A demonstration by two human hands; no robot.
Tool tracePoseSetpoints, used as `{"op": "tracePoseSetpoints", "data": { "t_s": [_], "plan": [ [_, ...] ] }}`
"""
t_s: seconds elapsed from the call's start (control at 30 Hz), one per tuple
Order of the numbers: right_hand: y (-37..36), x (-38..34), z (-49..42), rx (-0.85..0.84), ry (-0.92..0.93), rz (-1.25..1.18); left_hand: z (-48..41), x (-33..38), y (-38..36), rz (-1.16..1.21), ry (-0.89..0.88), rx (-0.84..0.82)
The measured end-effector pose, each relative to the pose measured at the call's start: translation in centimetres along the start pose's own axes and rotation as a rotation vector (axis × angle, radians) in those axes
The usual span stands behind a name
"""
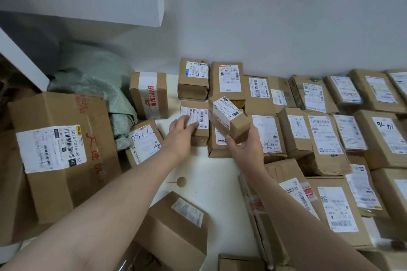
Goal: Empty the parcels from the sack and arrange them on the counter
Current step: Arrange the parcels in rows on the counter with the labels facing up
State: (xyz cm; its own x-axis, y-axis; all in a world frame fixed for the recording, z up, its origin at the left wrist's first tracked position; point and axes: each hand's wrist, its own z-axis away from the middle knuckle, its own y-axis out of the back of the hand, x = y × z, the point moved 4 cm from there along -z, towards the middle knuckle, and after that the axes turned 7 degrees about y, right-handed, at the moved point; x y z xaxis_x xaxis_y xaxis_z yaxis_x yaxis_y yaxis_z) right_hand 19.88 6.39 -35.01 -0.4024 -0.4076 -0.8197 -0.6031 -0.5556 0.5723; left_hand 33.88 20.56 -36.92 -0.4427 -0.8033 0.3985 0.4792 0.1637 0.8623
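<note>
Many brown cardboard parcels with white labels lie on the white counter [211,182]. My right hand [244,145] grips a small labelled box [229,116], tilted and lifted above the parcels in the middle. My left hand [182,130] rests with straight fingers on the label of another small box [196,121] lying on the counter just left of it. A pale green sack [103,88] lies crumpled at the back left, against the wall.
A large carton [59,152] stands at the left edge. A taped box [149,94] and a box marked 08 [145,143] sit beside the sack. Rows of parcels fill the right side. Another box [176,226] lies near the front.
</note>
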Motion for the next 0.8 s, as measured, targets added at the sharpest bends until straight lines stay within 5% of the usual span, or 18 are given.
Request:
{"op": "tracePoseSetpoints", "data": {
  "t_s": [0.4,0.53,0.67,0.8],
  "plan": [
    [2.0,-2.6,3.6,-0.005,0.071,0.083,2.8,-1.6,3.0,0.110,0.126,0.306],
    [2.3,-3.1,7.2,-0.220,0.089,0.177,4.9,-2.6,3.5,0.071,0.241,0.224],
    [2.4,-2.0,9.8,-0.480,0.166,0.581,6.4,-2.4,3.4,0.103,0.325,0.123],
    [1.0,0.0,11.9,-0.569,-0.010,0.760,7.3,-2.0,4.0,0.097,0.325,0.163]
  ]
}}
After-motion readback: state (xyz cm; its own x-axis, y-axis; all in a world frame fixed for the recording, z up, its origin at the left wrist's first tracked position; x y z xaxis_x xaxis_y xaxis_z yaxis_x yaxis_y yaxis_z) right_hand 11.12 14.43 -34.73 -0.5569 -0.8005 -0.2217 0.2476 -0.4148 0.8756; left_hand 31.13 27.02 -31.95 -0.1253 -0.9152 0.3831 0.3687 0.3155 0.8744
